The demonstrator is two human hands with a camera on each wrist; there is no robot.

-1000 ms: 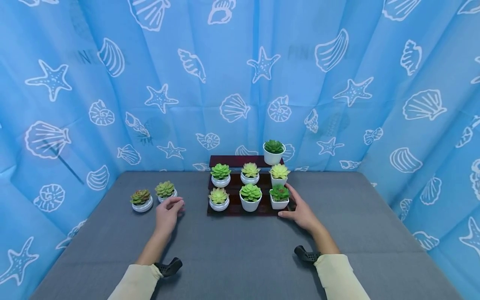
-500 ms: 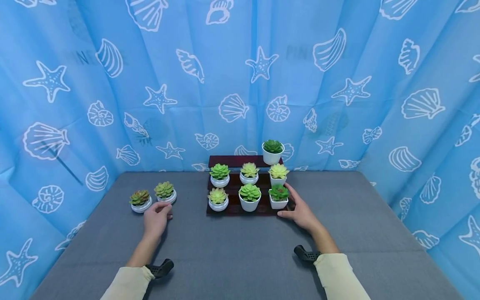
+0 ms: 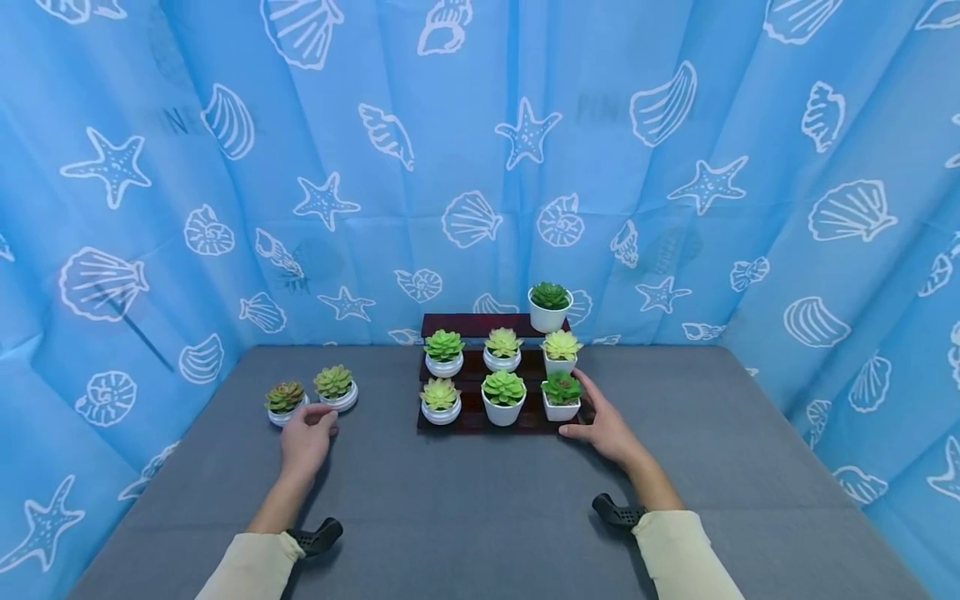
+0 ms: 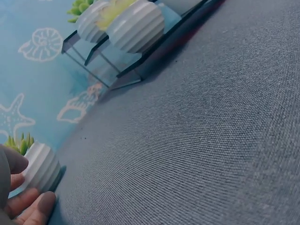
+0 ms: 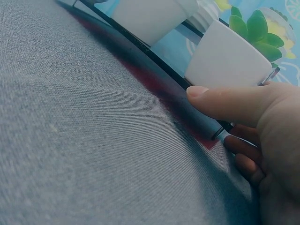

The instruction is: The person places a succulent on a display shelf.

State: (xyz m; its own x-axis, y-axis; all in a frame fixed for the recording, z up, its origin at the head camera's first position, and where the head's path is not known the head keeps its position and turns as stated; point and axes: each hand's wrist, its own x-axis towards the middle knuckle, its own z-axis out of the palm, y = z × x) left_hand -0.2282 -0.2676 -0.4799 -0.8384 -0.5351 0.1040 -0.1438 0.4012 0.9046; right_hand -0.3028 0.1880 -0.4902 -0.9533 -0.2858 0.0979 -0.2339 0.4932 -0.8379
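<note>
My left hand [image 3: 306, 442] is just in front of two potted succulents on the left of the table: a reddish-green one [image 3: 285, 397] and a green one [image 3: 335, 383], both in round white pots. Its fingers are loosely bent and hold nothing. In the left wrist view, the fingertips come close beside a ribbed white pot [image 4: 43, 168]. Across the table, my right hand [image 3: 609, 429] holds the right end of a dark red tiered stand [image 3: 480, 324]. Its thumb rests at the lowest shelf's front edge, and the other fingers curl by the side.
Several white-potted succulents fill the lower two tiers, including a green one [image 3: 503, 396] at front middle. One dark green succulent [image 3: 550, 307] stands at the top tier's right end. A blue shell-print curtain [image 3: 480, 167] hangs behind the grey table [image 3: 480, 517].
My left hand has moved left, from beside the green succulent toward the front of the reddish-green one. The right hand stays at the stand.
</note>
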